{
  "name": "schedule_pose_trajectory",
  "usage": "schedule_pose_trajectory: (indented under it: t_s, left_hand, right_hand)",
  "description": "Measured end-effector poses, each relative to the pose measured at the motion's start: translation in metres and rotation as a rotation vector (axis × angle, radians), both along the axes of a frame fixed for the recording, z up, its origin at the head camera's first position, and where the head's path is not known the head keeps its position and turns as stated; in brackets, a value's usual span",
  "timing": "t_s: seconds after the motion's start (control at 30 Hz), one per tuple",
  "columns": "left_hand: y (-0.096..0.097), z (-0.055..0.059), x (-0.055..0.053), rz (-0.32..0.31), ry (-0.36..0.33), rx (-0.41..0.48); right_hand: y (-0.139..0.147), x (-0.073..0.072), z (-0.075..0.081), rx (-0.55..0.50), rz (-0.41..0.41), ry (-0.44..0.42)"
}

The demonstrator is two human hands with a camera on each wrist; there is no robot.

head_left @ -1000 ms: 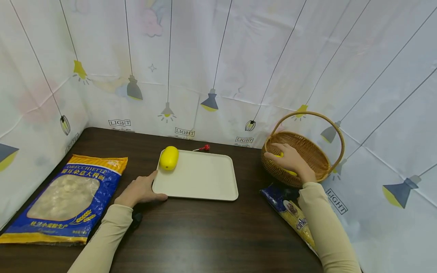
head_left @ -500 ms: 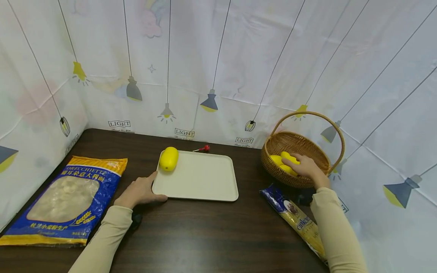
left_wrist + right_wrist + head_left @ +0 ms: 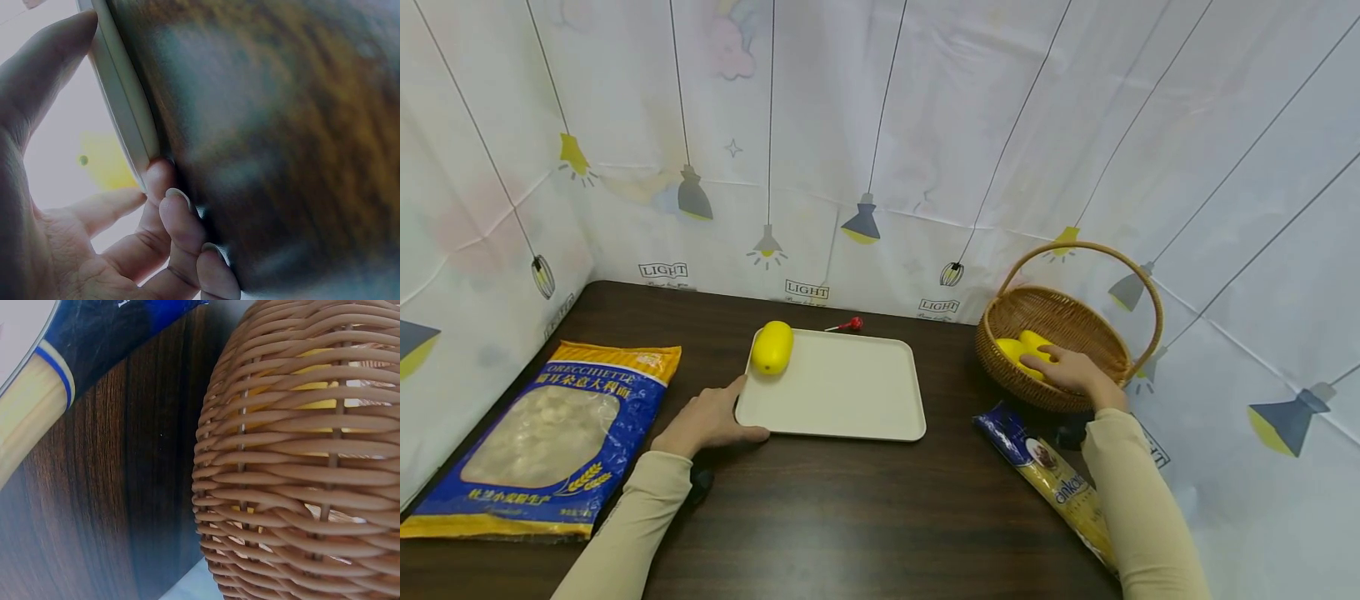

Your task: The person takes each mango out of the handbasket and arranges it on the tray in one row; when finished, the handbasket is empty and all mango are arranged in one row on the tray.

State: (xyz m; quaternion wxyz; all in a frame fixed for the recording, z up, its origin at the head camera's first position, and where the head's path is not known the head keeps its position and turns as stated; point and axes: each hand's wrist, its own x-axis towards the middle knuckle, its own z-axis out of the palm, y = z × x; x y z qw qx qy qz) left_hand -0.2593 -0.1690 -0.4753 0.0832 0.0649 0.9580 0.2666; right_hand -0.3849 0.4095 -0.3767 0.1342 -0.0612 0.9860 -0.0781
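Observation:
In the head view, my left hand (image 3: 709, 421) grips the near left corner of a cream tray (image 3: 842, 387). The left wrist view has its thumb and fingertips against the tray's rim (image 3: 122, 103). One yellow oval fruit (image 3: 772, 348) lies at the tray's far left corner. My right hand (image 3: 1075, 373) reaches over the near rim of a wicker basket (image 3: 1052, 308) and grips a yellow oval fruit (image 3: 1035, 340) inside; its fingertips are partly hidden. More yellow fruit (image 3: 1011, 349) lies beside it. Through the weave of the basket (image 3: 300, 469), yellow shows in the right wrist view.
A blue and yellow orecchiette bag (image 3: 542, 433) lies at the left. A long pasta packet (image 3: 1052, 479) lies in front of the basket, partly under the right sleeve. A red lollipop (image 3: 853, 323) is behind the tray. A printed curtain (image 3: 850, 150) borders the table.
My right hand has shifted right and toward the near rim within the basket, uncovering yellow fruit, then barely moved over the last half second. The left hand and tray have stayed put.

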Motion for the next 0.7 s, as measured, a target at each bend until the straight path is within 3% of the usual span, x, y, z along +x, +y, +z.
schedule_pose_trajectory:
  t_s: [0.27,0.7]
  left_hand:
    - [0.001,0.0,0.001,-0.001,0.006,0.003]
    - [0.0,0.0,0.0,0.003,0.003,0.012]
  right_hand:
    - [0.0,-0.006,-0.005,0.036,0.006,-0.058]
    - [0.005,-0.021,-0.014,0.065,0.062,-0.028]
